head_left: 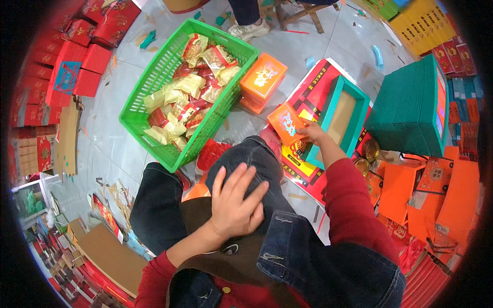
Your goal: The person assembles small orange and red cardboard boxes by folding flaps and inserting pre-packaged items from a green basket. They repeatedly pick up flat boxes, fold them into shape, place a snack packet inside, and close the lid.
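Observation:
My right hand [312, 132] grips the edge of a small orange box [285, 123] with a light printed pattern on top. It hovers over the near left corner of an open teal box frame [324, 117], whose bottom shows tan. That frame rests on a red, yellow and black printed sheet [317, 77] on the floor. Over my lap, my left hand [236, 204] has its fingers spread and holds nothing. Ahead of my knee stands another orange box stack [263, 77], beside a green plastic basket [213, 126] with several gold and red wrapped packets [190, 84].
Stacked teal boxes [405, 105] stand at the right, with gold-lidded jars [370, 150] and orange cartons [400, 185] nearer me. Red boxes [77, 72] pile up at far left, yellow boxes [423, 25] at far right. Another person's shoe [249, 31] is beyond the basket.

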The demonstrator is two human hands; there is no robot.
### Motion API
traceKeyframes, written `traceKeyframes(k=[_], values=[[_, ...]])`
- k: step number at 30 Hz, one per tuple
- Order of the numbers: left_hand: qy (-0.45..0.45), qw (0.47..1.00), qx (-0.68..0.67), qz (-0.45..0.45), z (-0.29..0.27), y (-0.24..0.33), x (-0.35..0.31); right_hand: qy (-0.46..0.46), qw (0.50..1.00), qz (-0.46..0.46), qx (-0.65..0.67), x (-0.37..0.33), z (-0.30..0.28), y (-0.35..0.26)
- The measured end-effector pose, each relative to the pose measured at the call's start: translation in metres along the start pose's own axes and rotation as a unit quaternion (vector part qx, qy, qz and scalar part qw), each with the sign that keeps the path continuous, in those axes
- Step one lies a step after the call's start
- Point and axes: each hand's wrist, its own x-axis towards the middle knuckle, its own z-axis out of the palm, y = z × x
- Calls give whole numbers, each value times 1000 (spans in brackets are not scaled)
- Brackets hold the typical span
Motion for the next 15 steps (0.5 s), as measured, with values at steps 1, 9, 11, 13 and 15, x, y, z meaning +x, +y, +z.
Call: traceKeyframes(k=[1,9,11,13,15], values=[[-6,1000,-3,19,-2,1,8,-23,998,-40,-45,47,-27,28],[58,980,141,129,26,3,24,-180,977,15,-111,100,-29,-7],[51,980,144,128,27,2,26,-120,987,22,-101,92,-22,11],[46,982,142,113,29,4,28,-21,996,-1,-85,64,-7,24],[31,985,134,103,35,6,27,55,995,-9,-81,36,1,25]])
